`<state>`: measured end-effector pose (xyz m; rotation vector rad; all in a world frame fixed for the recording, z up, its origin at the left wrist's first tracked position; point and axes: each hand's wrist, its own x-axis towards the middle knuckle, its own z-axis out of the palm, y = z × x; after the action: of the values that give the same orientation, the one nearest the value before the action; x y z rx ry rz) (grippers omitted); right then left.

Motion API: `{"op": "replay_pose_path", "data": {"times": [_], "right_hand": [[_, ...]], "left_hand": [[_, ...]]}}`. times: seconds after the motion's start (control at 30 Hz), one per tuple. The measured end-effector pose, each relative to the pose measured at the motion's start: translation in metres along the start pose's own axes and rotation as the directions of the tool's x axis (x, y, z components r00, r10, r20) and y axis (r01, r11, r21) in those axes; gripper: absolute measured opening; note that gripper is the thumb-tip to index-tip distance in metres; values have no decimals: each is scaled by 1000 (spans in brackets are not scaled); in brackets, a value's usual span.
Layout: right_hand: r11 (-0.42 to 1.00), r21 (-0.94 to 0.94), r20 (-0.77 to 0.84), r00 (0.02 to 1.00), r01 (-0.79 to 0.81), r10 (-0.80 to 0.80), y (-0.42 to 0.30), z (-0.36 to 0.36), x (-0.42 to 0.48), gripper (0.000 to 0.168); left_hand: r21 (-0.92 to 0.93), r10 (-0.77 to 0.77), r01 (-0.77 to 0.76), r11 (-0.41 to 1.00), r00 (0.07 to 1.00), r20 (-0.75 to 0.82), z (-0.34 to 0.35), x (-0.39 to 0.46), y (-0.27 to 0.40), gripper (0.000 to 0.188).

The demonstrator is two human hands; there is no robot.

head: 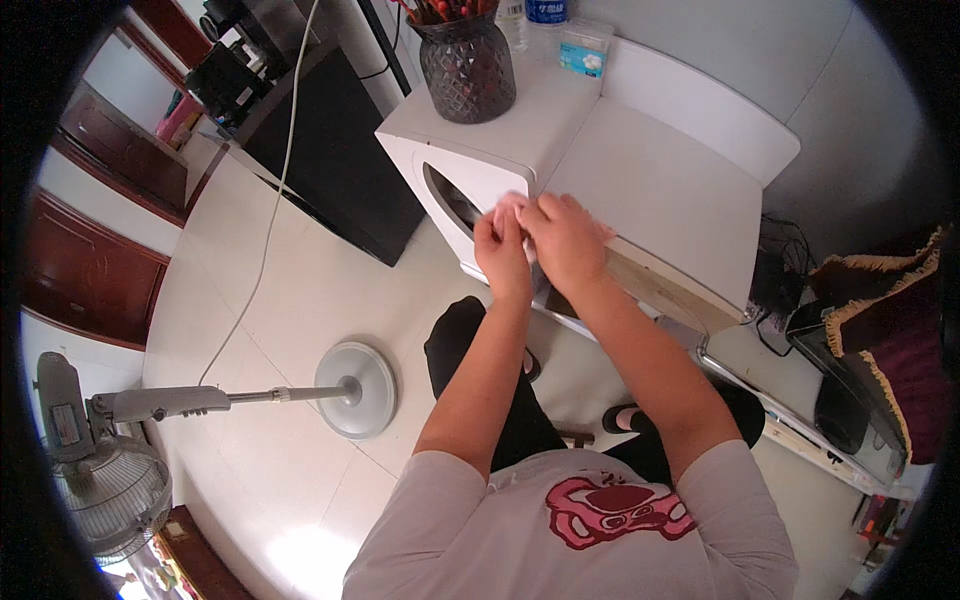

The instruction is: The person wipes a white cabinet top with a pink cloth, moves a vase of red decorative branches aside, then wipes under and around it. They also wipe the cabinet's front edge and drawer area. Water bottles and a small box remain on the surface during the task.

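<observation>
A crumpled pink cloth [513, 204] is bunched between my two hands, in front of the edge of a white cabinet [652, 165]. My left hand [504, 255] pinches it between thumb and fingers. My right hand [564, 238] is closed on it from the other side, and a bit of pink shows past its far side, near the cabinet's edge. Both hands are slightly blurred, and the fingers hide much of the cloth. Just to the left is the oval opening [450, 196] in the cabinet's white front.
A dark glass vase [468, 75] stands on the cabinet, near plastic bottles [546, 13] and a clear box with a blue label [585, 54]. A standing fan [355, 390] is at left, its cable [279, 195] crossing the view. A black cabinet [337, 150] stands beyond; wires and a fringed cloth [889, 322] are at right.
</observation>
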<state>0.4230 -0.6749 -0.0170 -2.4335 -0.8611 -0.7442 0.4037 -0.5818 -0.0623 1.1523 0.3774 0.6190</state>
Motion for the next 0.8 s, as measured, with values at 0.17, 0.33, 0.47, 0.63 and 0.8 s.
{"op": "replay_pose_path", "data": {"times": [0.17, 0.33, 0.47, 0.63, 0.8], "right_hand": [[998, 4, 163, 985, -63, 61, -21, -18, 7, 10], [984, 179, -168, 986, 21, 10, -33, -58, 55, 15], [997, 54, -14, 999, -51, 52, 2, -33, 85, 16], [1000, -3, 135, 991, -26, 26, 10, -33, 102, 19], [1000, -28, 280, 960, 11, -3, 7, -49, 94, 20]], "left_hand": [[-20, -156, 156, 987, 988, -4, -24, -10, -1, 18], [138, 440, -437, 889, 898, 11, 1, 17, 56, 26], [577, 587, -642, 504, 745, 317, 22, 51, 88, 23], [715, 436, -647, 264, 741, 510, 28, 65, 110, 21], [725, 382, -672, 154, 717, 583, 22, 49, 111, 24]]}}
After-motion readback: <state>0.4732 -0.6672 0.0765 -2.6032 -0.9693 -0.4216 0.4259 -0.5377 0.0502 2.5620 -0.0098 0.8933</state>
